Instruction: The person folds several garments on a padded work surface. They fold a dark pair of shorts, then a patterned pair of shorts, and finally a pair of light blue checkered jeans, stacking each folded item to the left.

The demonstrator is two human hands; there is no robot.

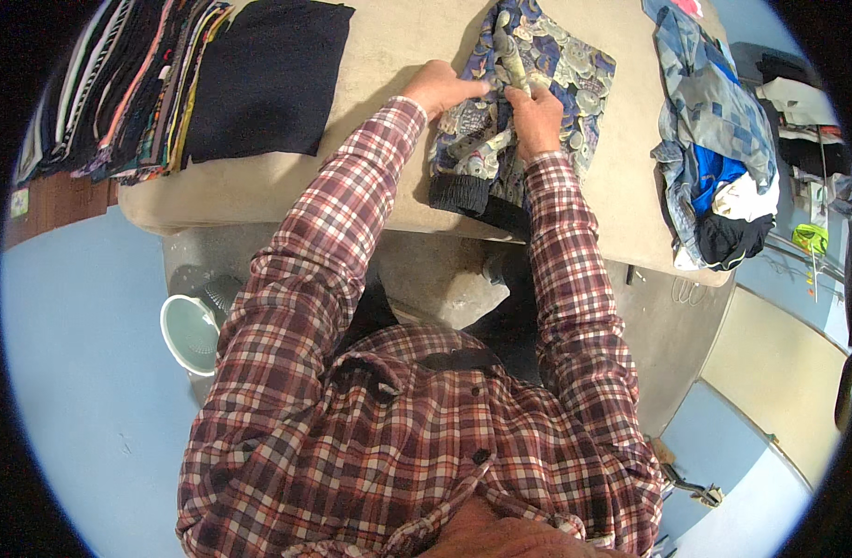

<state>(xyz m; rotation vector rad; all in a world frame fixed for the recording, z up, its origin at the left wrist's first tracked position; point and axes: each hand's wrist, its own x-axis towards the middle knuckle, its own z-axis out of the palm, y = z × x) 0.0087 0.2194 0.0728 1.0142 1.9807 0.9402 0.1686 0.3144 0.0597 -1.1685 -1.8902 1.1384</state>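
Note:
A jacket with a dense floral-looking print [582, 87] lies partly folded on the beige padded table before me. Its dark ribbed cuff [459, 194] rests near the table's front edge. With my right hand [539, 120] I pinch a raised fold of the printed cloth between thumb and fingers. My left hand [436, 87] is at the jacket's left side, its thumb stretched across the fabric. The fingers of that hand are curled and partly hidden, so their hold on the cloth is unclear.
On the table's left stand a row of folded garments [126, 91] and a flat black folded garment [269, 84]. At right lies a heap with a checked denim garment [715, 97]. A pale green plastic basin [189, 335] is on the floor. Clothes [802, 104] hang at far right.

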